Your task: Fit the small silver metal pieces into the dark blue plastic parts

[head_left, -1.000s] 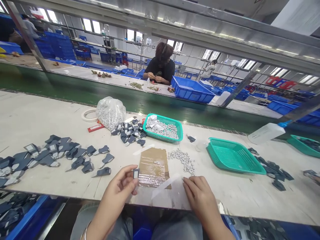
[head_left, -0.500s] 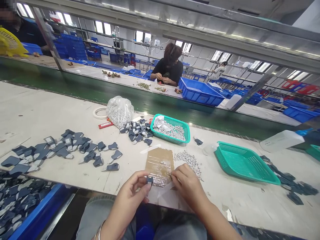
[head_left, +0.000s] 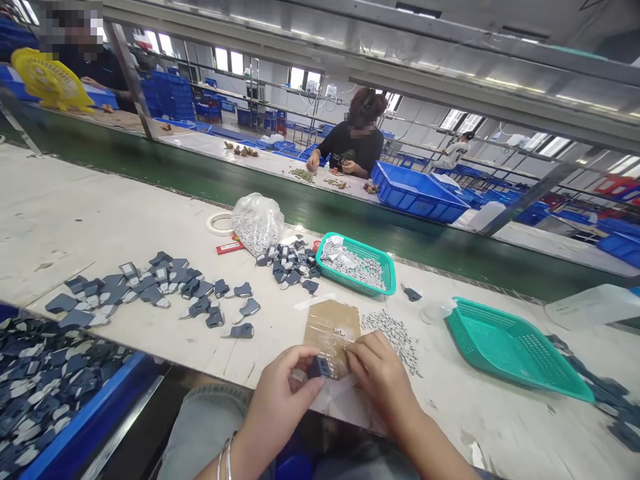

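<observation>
My left hand (head_left: 279, 403) is shut on a small dark grey plastic part (head_left: 319, 367), pinching it between thumb and fingers. My right hand (head_left: 383, 380) lies close beside that part, its fingertips pressed at the edge of a taped cardboard piece (head_left: 333, 337). Whether those fingertips hold anything is hidden. A pale backing sheet (head_left: 333, 393) lies under my wrists. To the right is a loose pile of small silver pieces (head_left: 393, 338). Further left, several dark grey parts (head_left: 165, 290) lie scattered on the white workbench (head_left: 125, 213).
A teal basket of silver pieces (head_left: 356, 264), a bag of pieces (head_left: 257, 224) and a teal basket (head_left: 515, 350) stand on the bench. A blue bin of parts (head_left: 60, 380) sits at lower left. A co-worker (head_left: 353, 137) works across a green belt (head_left: 300, 217).
My right hand has moved in from the pale sheet to the cardboard, next to the grey part. The part has shifted right in my left hand. The whole view has turned slightly.
</observation>
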Available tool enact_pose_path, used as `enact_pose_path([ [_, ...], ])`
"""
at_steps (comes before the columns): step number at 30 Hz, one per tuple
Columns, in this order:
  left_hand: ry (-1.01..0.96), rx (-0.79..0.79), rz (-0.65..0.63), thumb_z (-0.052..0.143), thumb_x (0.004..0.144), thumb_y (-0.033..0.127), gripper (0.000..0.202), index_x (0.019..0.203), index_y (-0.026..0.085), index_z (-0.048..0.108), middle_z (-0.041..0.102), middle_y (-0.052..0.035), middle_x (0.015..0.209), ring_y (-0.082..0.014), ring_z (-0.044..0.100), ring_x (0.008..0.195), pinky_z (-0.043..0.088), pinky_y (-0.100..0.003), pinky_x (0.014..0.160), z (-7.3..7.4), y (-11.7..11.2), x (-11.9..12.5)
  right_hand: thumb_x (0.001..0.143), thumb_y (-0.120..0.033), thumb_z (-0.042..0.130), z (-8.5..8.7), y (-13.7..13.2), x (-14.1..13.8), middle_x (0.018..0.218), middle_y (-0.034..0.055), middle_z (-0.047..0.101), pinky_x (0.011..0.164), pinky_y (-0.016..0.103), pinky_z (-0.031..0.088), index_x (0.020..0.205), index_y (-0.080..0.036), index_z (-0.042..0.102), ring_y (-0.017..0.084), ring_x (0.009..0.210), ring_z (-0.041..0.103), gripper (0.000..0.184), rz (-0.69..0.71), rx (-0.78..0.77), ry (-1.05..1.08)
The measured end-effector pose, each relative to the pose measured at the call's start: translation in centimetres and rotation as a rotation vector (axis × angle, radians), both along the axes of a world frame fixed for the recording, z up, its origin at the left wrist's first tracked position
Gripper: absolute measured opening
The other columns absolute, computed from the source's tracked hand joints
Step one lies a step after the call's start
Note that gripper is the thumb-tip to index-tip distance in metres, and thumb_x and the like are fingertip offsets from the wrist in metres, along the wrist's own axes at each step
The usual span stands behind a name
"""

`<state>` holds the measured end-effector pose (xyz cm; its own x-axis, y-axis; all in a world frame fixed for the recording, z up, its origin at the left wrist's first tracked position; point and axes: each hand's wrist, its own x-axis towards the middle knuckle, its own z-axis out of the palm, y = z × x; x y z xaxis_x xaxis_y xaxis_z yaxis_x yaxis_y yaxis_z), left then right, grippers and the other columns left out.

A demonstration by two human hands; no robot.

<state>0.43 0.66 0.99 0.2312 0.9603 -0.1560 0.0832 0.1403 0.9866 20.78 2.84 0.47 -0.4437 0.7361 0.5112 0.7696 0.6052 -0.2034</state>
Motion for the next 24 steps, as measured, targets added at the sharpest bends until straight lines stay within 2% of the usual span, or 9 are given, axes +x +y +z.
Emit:
enact_pose_path([
  [3,0.119,0.074,-0.005,0.059,0.075,0.023,0.027,0.102,0.025,0.061,0.062,-0.0003,0.100,-0.0150,0.056,0.092,0.046,-0.024,0.071,0.6,0.1,0.9,0.086,-0.007,0.053,1.6,-0.9,-0.2,0.079,0.0050,0.051,0.067,0.030,0.037,0.088,-0.014,0.056,0.016,0.076,0.043,0.007,-0.029,0.005,0.144],
  [6,0.113,0.079,-0.008,0.058,0.075,0.022,0.029,0.103,0.026,0.061,0.063,0.0005,0.100,-0.0147,0.057,0.093,0.046,-0.024,0.073,0.8,0.1,1.6,0.084,-0.006,0.055,3.3,-1.9,-0.7,0.078,0.0041,0.051,0.066,0.029,0.038,0.088,-0.015,0.057,0.015,0.076,0.044,0.011,-0.004,-0.015,0.207],
  [9,0.097,0.071,-0.014,0.058,0.075,0.022,0.029,0.104,0.025,0.060,0.063,0.0004,0.100,-0.0147,0.057,0.093,0.047,-0.024,0.075,0.8,0.1,2.0,0.084,-0.005,0.055,4.1,-2.7,-1.3,0.079,0.0041,0.053,0.065,0.029,0.039,0.090,-0.016,0.057,0.015,0.076,0.045,0.014,0.031,-0.056,0.246],
  [15,0.118,0.056,-0.030,0.058,0.075,0.022,0.029,0.104,0.024,0.061,0.063,0.0004,0.100,-0.0144,0.057,0.092,0.047,-0.024,0.075,1.2,0.0,2.1,0.084,-0.004,0.054,4.0,-3.3,-1.8,0.079,0.0050,0.052,0.063,0.029,0.039,0.090,-0.017,0.057,0.016,0.075,0.045,0.015,0.076,-0.091,0.268],
  [18,0.150,0.072,-0.026,0.057,0.076,0.021,0.027,0.103,0.024,0.061,0.063,0.0011,0.098,-0.0142,0.057,0.091,0.046,-0.025,0.080,1.5,-0.2,1.9,0.084,-0.003,0.052,3.8,-3.4,-1.9,0.078,0.0056,0.051,0.062,0.029,0.039,0.090,-0.016,0.057,0.016,0.074,0.044,0.015,0.095,-0.098,0.260],
  [24,0.267,0.173,-0.056,0.055,0.079,0.019,0.024,0.102,0.026,0.059,0.061,0.0020,0.102,-0.0138,0.055,0.093,0.043,-0.026,0.084,1.1,-0.9,1.8,0.087,-0.002,0.042,4.3,-4.1,-2.3,0.081,0.0083,0.050,0.065,0.033,0.040,0.095,-0.011,0.054,0.018,0.074,0.040,0.017,0.221,-0.105,0.060],
])
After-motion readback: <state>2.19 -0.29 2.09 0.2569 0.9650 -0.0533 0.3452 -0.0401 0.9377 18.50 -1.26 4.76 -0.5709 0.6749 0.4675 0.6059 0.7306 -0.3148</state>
